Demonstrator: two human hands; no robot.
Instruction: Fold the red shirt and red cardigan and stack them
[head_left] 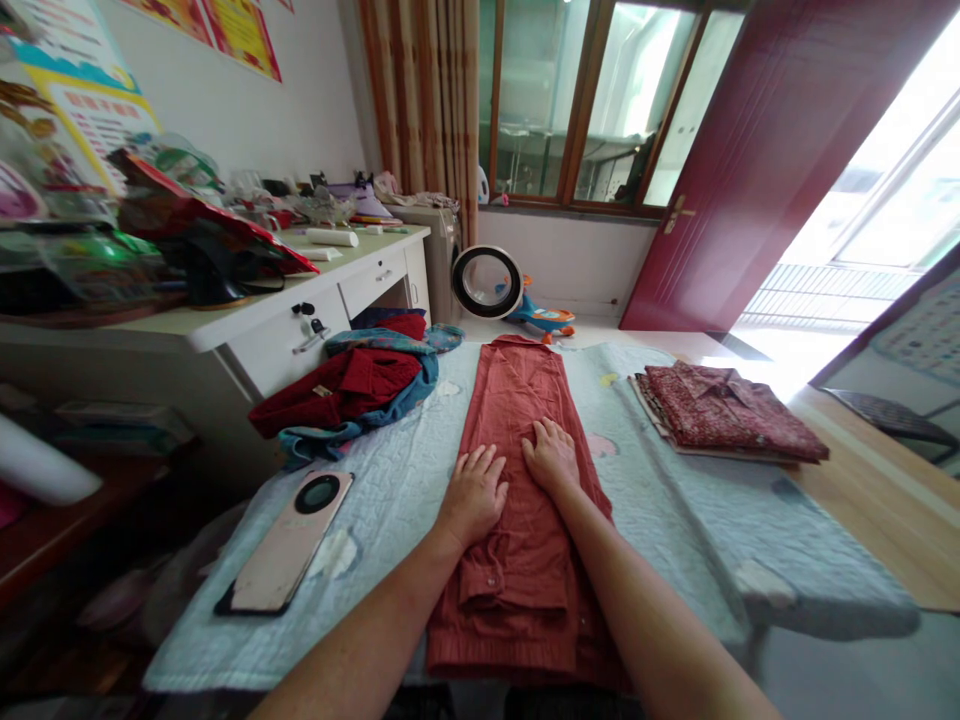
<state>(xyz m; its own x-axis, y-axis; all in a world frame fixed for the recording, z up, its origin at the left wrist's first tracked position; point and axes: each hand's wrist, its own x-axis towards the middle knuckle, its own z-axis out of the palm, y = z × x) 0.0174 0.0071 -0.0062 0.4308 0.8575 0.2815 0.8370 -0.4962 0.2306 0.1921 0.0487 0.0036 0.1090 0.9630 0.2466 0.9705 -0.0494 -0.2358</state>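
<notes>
A rust-red shirt (525, 540) lies lengthwise down the middle of a pale blue cloth (390, 540), folded into a long, narrow strip. Its collar is at the far end, and a buttoned cuff shows near the front. My left hand (475, 493) rests palm down on the shirt's left side, fingers a little apart. On the right side, slightly farther away, my right hand (551, 455) lies flat on the same fabric with its fingers spread. Neither hand grips anything.
Folded patterned clothes (727, 405) sit at the right. A phone (296, 540) lies at the left, with crumpled red and blue clothes (360, 385) behind it. A cluttered desk (285, 310) borders the left side. Beyond are an open washer door (487, 282) and a toy (544, 318).
</notes>
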